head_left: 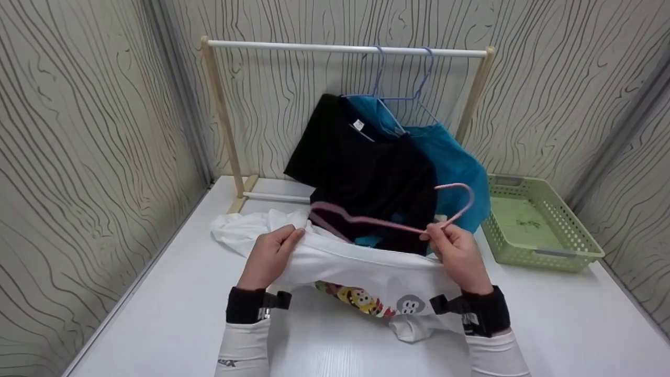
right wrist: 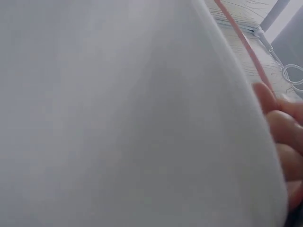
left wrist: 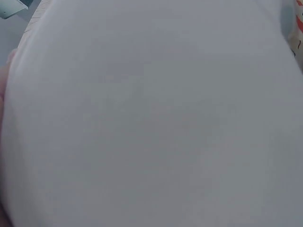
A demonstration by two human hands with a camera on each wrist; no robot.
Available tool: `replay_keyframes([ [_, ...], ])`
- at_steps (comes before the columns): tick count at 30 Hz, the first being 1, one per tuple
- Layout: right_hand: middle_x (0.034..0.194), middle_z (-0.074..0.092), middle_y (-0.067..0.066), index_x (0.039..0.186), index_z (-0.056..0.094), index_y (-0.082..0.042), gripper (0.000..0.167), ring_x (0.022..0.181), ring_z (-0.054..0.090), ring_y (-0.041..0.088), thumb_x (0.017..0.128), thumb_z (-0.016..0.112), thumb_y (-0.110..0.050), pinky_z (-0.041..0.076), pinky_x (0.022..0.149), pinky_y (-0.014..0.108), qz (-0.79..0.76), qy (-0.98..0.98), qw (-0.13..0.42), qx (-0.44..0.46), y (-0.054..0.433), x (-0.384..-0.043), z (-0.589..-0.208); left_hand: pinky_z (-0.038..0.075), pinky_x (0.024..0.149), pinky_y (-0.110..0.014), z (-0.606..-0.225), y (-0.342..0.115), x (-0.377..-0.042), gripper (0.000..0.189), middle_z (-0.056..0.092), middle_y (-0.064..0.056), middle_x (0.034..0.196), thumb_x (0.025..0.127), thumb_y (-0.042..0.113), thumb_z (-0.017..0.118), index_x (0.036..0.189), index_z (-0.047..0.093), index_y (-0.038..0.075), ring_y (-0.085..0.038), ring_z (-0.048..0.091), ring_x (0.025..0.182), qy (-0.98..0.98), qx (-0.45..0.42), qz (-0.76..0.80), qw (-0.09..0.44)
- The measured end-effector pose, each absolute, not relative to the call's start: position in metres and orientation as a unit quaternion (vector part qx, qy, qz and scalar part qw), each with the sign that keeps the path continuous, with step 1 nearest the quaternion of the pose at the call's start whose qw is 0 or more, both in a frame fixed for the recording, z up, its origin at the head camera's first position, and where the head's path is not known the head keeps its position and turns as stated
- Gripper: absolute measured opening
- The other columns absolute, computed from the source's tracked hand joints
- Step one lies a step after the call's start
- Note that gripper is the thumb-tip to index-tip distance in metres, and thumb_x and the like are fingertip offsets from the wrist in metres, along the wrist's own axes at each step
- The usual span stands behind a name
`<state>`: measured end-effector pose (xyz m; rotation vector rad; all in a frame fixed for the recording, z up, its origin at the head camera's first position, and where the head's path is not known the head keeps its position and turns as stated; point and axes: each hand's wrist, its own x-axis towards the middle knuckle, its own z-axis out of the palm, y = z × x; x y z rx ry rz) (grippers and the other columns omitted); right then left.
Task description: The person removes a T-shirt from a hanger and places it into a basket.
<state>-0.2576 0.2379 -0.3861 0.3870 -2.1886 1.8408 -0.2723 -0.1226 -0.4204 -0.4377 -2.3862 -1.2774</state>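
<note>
A white T-shirt [head_left: 361,269] with a colourful cartoon print is stretched between both hands; its cloth fills most of the left wrist view. My left hand [head_left: 269,256] grips the shirt's upper edge, thumb on top. Between thumb and fingers, my right hand [head_left: 458,254] pinches a pink clothes hanger [head_left: 384,225] near the base of its hook. The hook points up and right, and the hanger's far end reaches left over the shirt's edge. In the right wrist view, curled fingers [right wrist: 284,127] lie right at the shirt's edge, under the hanger's pink bar.
Behind the shirt stands a rack with a white rail [head_left: 293,47] and wooden posts. A black T-shirt [head_left: 371,173] and a blue shirt [head_left: 460,167] hang there on purple hangers. At the right is a green perforated basket [head_left: 565,251] on the white table [head_left: 167,314].
</note>
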Motion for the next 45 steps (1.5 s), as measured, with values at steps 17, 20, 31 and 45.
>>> replay_keyframes([
  [17,0.069,0.042,0.003,0.101,0.064,0.002,0.037,0.061,0.019,0.018,0.112,0.036,-0.020,0.017,0.060,0.030,0.897,-0.320,0.110,0.285,0.255,-0.256,-0.381,0.031,0.062,-0.023,-0.426,-0.119,-0.279,0.048,0.025,0.008,0.063,0.106,0.036,0.057,0.067,0.038,0.016,-0.008,0.030,0.059,-0.878,-0.145,-0.443,0.110],
  [20,0.069,0.039,0.007,0.101,0.060,0.006,0.042,0.061,0.023,0.018,0.112,0.033,-0.024,0.024,0.060,0.028,0.939,-0.163,0.086,0.290,0.267,-0.254,-0.378,0.031,0.061,-0.023,-0.427,-0.122,-0.279,0.048,0.026,0.007,0.062,0.106,0.036,0.057,0.066,0.037,0.018,-0.008,0.031,0.057,-0.884,-0.131,-0.437,0.104],
  [31,0.061,0.026,0.003,0.093,0.053,0.004,0.043,0.050,0.019,0.016,0.108,0.041,-0.035,0.011,0.052,0.024,0.963,0.053,0.182,0.192,0.307,-0.239,-0.361,0.028,0.058,-0.025,-0.435,-0.128,-0.283,0.049,0.027,0.006,0.059,0.106,0.037,0.057,0.066,0.035,0.019,-0.012,0.027,0.054,-0.896,-0.083,-0.424,0.099],
  [45,0.064,0.023,0.002,0.094,0.053,0.006,0.037,0.054,0.014,0.014,0.108,0.041,-0.026,0.005,0.054,0.021,0.956,-0.120,0.211,0.163,0.287,-0.242,-0.363,0.031,0.057,-0.028,-0.446,-0.130,-0.290,0.049,0.032,0.006,0.057,0.105,0.039,0.057,0.065,0.041,0.016,-0.013,0.035,0.053,-0.909,-0.029,-0.397,0.122],
])
